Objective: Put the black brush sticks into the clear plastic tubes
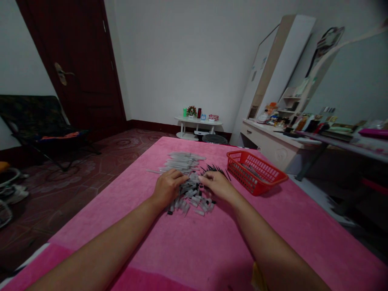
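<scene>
Your left hand (pixel 169 186) and right hand (pixel 220 186) meet over the far edge of the heap of small clear and black pieces (pixel 195 199) — fingers curled and bunched inward, though you can't tell whether either pinches a piece (too small and blurred); beyond the heap lie pale slender rods (pixel 183 160); dark thin sticks (pixel 214 167) fan out just beyond its right side — and the red basket (pixel 242 176) stands farther right of it.

Single head-worn view, facing forward and down; left hand (pixel 168 186), right hand (pixel 220 186) near, wall (pixel 176 60) farther off.
</scene>
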The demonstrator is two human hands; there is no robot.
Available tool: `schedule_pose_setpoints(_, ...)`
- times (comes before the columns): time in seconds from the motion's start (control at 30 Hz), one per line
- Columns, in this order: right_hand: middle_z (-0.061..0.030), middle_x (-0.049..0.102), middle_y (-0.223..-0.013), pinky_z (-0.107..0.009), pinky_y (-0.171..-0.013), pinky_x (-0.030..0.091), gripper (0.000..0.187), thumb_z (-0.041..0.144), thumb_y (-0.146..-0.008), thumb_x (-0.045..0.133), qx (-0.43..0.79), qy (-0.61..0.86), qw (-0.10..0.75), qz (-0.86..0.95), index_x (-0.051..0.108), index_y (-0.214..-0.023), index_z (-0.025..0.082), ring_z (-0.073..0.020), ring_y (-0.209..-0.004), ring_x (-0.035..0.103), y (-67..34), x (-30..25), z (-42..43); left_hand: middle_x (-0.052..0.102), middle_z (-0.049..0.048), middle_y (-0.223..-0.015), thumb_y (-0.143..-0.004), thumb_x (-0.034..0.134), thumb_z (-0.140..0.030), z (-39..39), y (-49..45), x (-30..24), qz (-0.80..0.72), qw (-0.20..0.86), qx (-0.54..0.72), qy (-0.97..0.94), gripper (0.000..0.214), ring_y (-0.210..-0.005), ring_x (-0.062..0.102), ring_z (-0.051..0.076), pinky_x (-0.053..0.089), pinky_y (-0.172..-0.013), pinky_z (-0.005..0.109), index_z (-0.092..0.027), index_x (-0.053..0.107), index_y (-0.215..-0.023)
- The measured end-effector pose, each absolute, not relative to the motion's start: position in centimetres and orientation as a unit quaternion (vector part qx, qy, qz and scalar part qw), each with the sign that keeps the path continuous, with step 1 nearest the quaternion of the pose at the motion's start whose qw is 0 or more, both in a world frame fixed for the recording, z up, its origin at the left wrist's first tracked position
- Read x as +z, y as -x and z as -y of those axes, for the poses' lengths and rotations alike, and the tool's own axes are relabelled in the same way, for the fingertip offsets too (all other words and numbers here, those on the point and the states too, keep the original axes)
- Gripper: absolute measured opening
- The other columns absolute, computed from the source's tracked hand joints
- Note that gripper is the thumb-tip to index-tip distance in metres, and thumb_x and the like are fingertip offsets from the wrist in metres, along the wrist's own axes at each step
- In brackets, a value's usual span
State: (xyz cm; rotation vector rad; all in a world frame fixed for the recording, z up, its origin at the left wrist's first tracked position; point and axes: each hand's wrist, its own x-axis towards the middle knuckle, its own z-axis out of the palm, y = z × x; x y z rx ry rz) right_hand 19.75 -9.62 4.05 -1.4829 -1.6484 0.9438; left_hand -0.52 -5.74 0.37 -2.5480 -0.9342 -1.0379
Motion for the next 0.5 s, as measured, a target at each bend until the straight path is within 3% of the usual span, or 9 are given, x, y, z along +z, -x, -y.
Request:
schedule_pose_setpoints(0.17, -0.0007, 0.056, -0.05, -0.021, -0.043, 0.032, 0.025, 0.034, -0.077, 0.054, 0.219, 0.601, 0.376, 0.67, 0.058, -0.061, 0.016, -0.0107, -0.044, 0.05, -21.5, 6.6, 9.5, 0.062, 0.0061, -0.107, -0.089, 0.049, -0.03, 5.3, 1.1, 0.9, 0.339, 0.048, -0.423, 0.839, 0.034, -0.098, 0.054, 0.019, 0.044, -0.085, 0.031, -0.024, 0.057, -0.121)
schedule_pose_setpoints(0.27, -0.0042, 0.064, -0.062, -0.024, -0.051, 0.038, 0.026, 0.037, -0.078, 0.053, 0.071, 0.621, 0.502, 0.598, 0.065, -0.076, 0.014, -0.0139, -0.053, 0.055, -25.1, 9.4, 9.8, 0.058, 0.0073, -0.116, -0.091, 0.041, -0.028, 4.0, 2.4, 0.9, 0.422, 0.036, -0.451, 0.786, 0.039, -0.107, 0.052, 0.021, 0.041, -0.093, 0.035, -0.022, 0.05, -0.129)
schedule_pose_setpoints(0.33, -0.0067, 0.068, -0.076, -0.026, -0.059, 0.041, 0.027, 0.036, -0.076, 0.054, -0.076, 0.648, 0.552, 0.519, 0.068, -0.084, 0.015, -0.0172, -0.066, 0.06, -28.0, 10.7, 10.2, 0.059, 0.0078, -0.114, -0.088, 0.042, -0.023, 3.0, 3.4, 0.6, 0.478, 0.042, -0.437, 0.761, 0.037, -0.106, 0.052, 0.022, 0.041, -0.092, 0.035, -0.02, 0.056, -0.122)
schedule_pose_setpoints(0.4, -0.0072, 0.069, -0.078, -0.028, -0.06, 0.04, 0.029, 0.037, -0.074, 0.054, -0.183, 0.707, 0.523, 0.44, 0.07, -0.089, 0.018, -0.0202, -0.07, 0.06, -30.8, 11.3, 10.8, 0.061, 0.0066, -0.111, -0.081, 0.044, -0.014, 2.1, 4.4, 0.2, 0.518, 0.046, -0.404, 0.753, 0.034, -0.104, 0.053, 0.022, 0.041, -0.092, 0.034, -0.02, 0.063, -0.108)
schedule_pose_setpoints(0.5, -0.0076, 0.069, -0.081, -0.03, -0.059, 0.037, 0.029, 0.038, -0.073, 0.055, -0.237, 0.783, 0.427, 0.384, 0.071, -0.091, 0.022, -0.0229, -0.073, 0.06, -33.6, 10.6, 11.5, 0.064, 0.0062, -0.102, -0.072, 0.048, -0.011, 1.3, 5.4, -0.4, 0.574, 0.053, -0.346, 0.741, 0.031, -0.101, 0.055, 0.023, 0.041, -0.089, 0.034, -0.02, 0.065, -0.096)
